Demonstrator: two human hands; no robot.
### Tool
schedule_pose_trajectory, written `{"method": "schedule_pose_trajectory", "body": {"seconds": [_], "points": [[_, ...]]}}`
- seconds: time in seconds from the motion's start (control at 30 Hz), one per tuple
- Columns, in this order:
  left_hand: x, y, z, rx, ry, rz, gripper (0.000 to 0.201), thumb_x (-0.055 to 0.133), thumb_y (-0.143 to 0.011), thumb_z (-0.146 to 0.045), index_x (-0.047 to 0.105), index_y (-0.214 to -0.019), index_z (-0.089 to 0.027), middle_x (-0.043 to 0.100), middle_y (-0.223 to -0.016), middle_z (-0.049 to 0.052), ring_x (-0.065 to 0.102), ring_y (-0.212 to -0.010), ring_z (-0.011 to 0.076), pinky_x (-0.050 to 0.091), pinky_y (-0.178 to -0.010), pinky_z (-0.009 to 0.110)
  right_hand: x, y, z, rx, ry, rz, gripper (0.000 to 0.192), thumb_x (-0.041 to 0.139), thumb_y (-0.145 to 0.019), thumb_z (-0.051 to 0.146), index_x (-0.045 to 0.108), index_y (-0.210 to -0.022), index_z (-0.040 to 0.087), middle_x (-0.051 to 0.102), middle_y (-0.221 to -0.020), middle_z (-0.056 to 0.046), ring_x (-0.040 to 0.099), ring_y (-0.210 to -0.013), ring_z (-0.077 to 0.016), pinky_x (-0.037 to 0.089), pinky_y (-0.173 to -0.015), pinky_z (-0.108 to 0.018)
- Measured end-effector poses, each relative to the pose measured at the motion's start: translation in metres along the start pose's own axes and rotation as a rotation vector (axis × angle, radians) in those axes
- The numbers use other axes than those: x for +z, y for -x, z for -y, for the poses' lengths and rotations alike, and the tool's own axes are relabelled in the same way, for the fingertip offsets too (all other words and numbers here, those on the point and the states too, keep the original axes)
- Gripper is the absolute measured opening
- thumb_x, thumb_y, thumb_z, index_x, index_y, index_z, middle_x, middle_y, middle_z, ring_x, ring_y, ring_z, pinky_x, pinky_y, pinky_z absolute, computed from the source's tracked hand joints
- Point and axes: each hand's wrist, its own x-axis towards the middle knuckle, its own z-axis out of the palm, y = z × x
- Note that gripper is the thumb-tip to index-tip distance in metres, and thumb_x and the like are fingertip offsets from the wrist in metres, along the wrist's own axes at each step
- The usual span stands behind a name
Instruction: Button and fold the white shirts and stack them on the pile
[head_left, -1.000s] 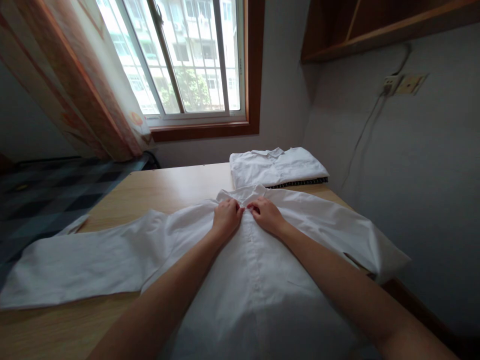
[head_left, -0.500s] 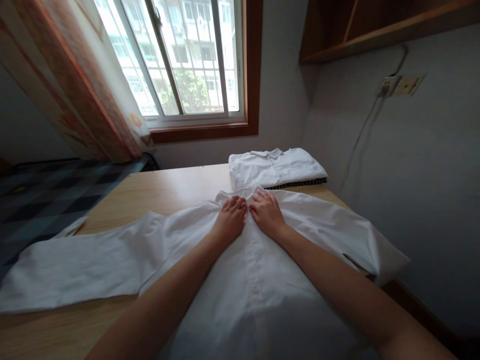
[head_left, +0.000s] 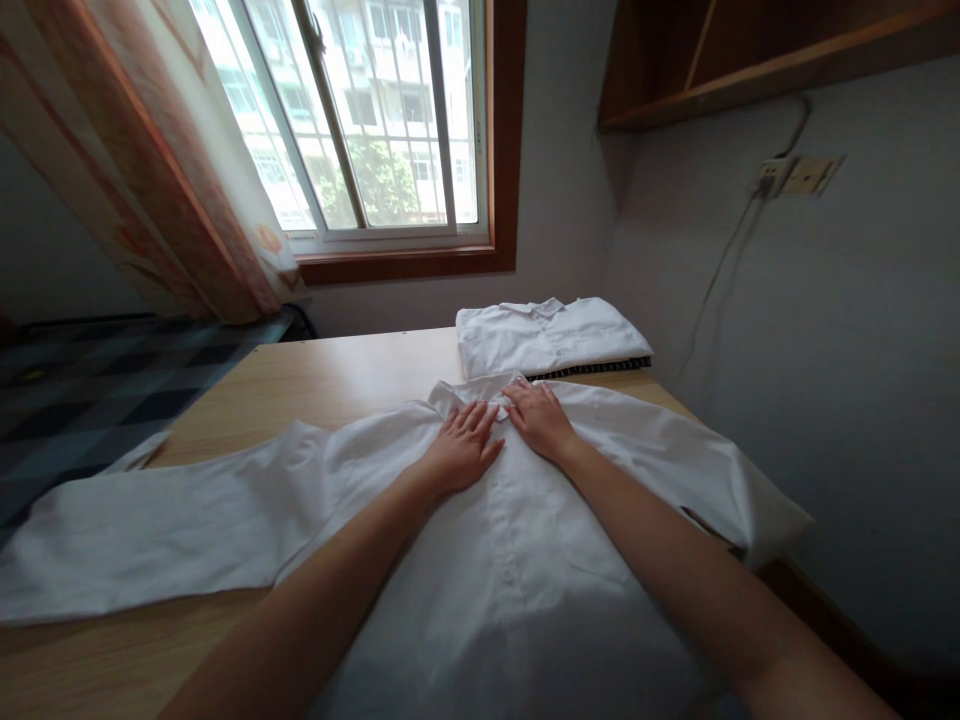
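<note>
A white long-sleeved shirt lies spread front side up, its collar at the far end and its buttoned placket running toward me. One sleeve stretches out to the left past the table edge, the other to the right. My left hand rests flat on the shirt just below the collar, fingers spread. On the other side of the placket, my right hand lies at the collar with its fingers stretched out over the cloth. Neither hand grips the fabric visibly.
Beyond the collar, a folded white shirt lies on a dark patterned item on the wooden table. A checked bed stands left, under a curtain. A cord hangs on the right wall below a shelf.
My left hand has slid slightly down from the collar, and its fingers have spread flat. My right hand has barely shifted. The shirt lies nearly the same.
</note>
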Motion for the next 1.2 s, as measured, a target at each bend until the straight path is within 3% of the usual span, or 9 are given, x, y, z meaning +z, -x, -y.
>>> {"method": "schedule_pose_trajectory", "body": {"seconds": [0.13,0.3,0.43,0.57,0.67,0.77,0.93,1.2], "points": [[-0.003,0.000,0.002,0.025,0.004,0.043,0.059,0.028,-0.099,-0.050,0.032,-0.152,-0.023,0.020,-0.161,0.012,0.014,-0.149,0.0296,0.013,-0.120,0.051,0.000,0.000,-0.004,0.043,0.059,0.027,0.045,0.034,-0.101,0.034,0.051,-0.140,0.020,0.047,-0.149,-0.007,0.031,-0.144,-0.0216,0.017,-0.119,-0.046],[-0.007,0.001,0.004,0.053,0.011,0.091,0.061,0.026,-0.099,-0.053,0.026,-0.154,-0.026,0.015,-0.162,0.011,0.009,-0.150,0.0299,0.010,-0.119,0.051,0.002,-0.001,-0.005,0.098,0.123,0.177,0.051,0.032,-0.101,0.038,0.037,-0.149,0.023,0.030,-0.158,-0.005,0.021,-0.148,-0.0197,0.014,-0.120,-0.045],[-0.009,0.003,0.002,0.057,0.017,0.102,0.061,0.029,-0.099,-0.054,0.026,-0.154,-0.027,0.012,-0.162,0.012,0.007,-0.150,0.0314,0.008,-0.119,0.055,0.002,-0.003,-0.003,0.137,0.130,0.272,0.052,0.026,-0.101,0.040,0.033,-0.151,0.027,0.026,-0.160,-0.002,0.018,-0.148,-0.0194,0.008,-0.118,-0.054],[-0.009,0.003,0.000,0.061,0.019,0.084,0.062,0.031,-0.098,-0.054,0.028,-0.153,-0.026,0.014,-0.161,0.015,0.009,-0.149,0.0326,0.008,-0.117,0.058,-0.004,-0.001,-0.001,0.132,0.124,0.189,0.050,0.032,-0.099,0.042,0.039,-0.147,0.030,0.033,-0.157,-0.002,0.025,-0.145,-0.0233,0.011,-0.116,-0.060],[-0.007,0.004,0.000,0.059,0.027,0.067,0.062,0.030,-0.098,-0.055,0.031,-0.152,-0.025,0.016,-0.161,0.016,0.009,-0.149,0.0331,0.009,-0.117,0.059,-0.017,0.001,-0.009,0.159,0.140,0.040,0.047,0.039,-0.097,0.037,0.047,-0.142,0.025,0.042,-0.152,-0.007,0.038,-0.137,-0.0249,0.021,-0.115,-0.052],[-0.005,0.004,0.002,0.064,0.040,0.055,0.062,0.031,-0.097,-0.056,0.033,-0.151,-0.025,0.017,-0.161,0.015,0.010,-0.149,0.0332,0.009,-0.117,0.060,-0.036,0.004,-0.027,0.298,0.222,-0.060,0.042,0.041,-0.096,0.033,0.058,-0.132,0.020,0.058,-0.134,-0.013,0.050,-0.122,-0.0271,0.032,-0.106,-0.044],[-0.003,0.003,0.002,0.063,0.035,0.044,0.062,0.032,-0.098,-0.056,0.033,-0.151,-0.025,0.017,-0.161,0.014,0.010,-0.149,0.0326,0.008,-0.117,0.059,-0.053,0.008,-0.053,0.486,0.322,0.013,0.038,0.048,-0.093,0.048,0.072,-0.105,0.021,0.066,-0.114,-0.016,0.054,-0.113,-0.0325,0.040,-0.091,-0.045],[-0.006,0.005,-0.001,0.054,0.029,0.068,0.062,0.029,-0.098,-0.054,0.031,-0.152,-0.023,0.015,-0.161,0.016,0.008,-0.149,0.0325,0.008,-0.117,0.059,-0.048,0.001,-0.069,0.430,0.346,0.082,0.031,0.044,-0.097,0.046,0.064,-0.105,0.024,0.073,-0.097,-0.008,0.067,-0.088,-0.0237,0.042,-0.072,-0.031]]}}
